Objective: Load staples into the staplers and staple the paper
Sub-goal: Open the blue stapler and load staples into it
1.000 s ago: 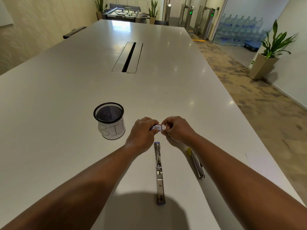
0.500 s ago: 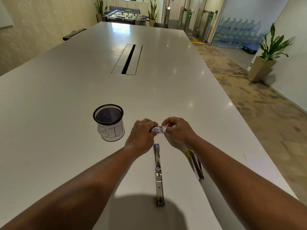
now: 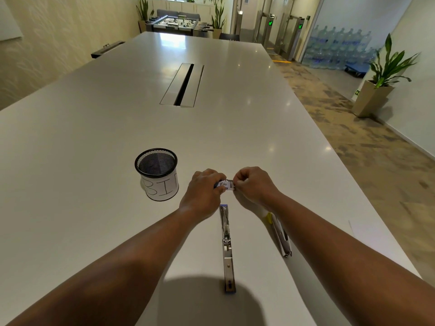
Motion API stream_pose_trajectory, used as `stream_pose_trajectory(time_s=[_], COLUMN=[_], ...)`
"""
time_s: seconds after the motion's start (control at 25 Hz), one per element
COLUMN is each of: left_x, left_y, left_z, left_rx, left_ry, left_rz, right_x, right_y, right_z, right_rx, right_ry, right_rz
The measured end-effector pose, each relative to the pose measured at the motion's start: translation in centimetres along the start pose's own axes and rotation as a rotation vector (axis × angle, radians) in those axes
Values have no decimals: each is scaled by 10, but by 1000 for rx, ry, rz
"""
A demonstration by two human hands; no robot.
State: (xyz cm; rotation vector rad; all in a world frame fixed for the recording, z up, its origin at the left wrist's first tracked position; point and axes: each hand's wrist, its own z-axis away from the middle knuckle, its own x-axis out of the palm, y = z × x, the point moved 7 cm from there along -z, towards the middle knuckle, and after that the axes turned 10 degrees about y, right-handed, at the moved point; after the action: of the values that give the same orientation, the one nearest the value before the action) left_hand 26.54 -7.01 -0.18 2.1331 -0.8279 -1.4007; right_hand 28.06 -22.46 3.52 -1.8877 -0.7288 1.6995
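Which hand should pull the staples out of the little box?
Probably the right hand: its fingers pinch the open end of the staple box, while the left hand grips the box body.

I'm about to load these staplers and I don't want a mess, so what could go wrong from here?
1. Both hands, left hand and right hand, pinch the small staple box in mid-air; if it pops open, staples may scatter over the table.
2. The blue stapler lies opened flat under your forearms; a lowered arm could knock it.
3. The yellow stapler sits partly hidden beside your right forearm, nearer the table's edge, and could be nudged.
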Motion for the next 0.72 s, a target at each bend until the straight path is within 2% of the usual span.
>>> stream_pose_trajectory(time_s=[0.48,0.6,0.72], left_x=[0,0,0], left_y=[-2,-2,-1], left_z=[0,0,0], left_rx=[-2,-7,-10], left_ry=[2,6,6], left_rz=[25,29,32], right_x=[4,2,2], right_y=[5,9,12], right_z=[-6,-6,-1], right_rx=[154,198,187], right_ry=[-3,20,-78], right_rz=[-10,-88,-171])
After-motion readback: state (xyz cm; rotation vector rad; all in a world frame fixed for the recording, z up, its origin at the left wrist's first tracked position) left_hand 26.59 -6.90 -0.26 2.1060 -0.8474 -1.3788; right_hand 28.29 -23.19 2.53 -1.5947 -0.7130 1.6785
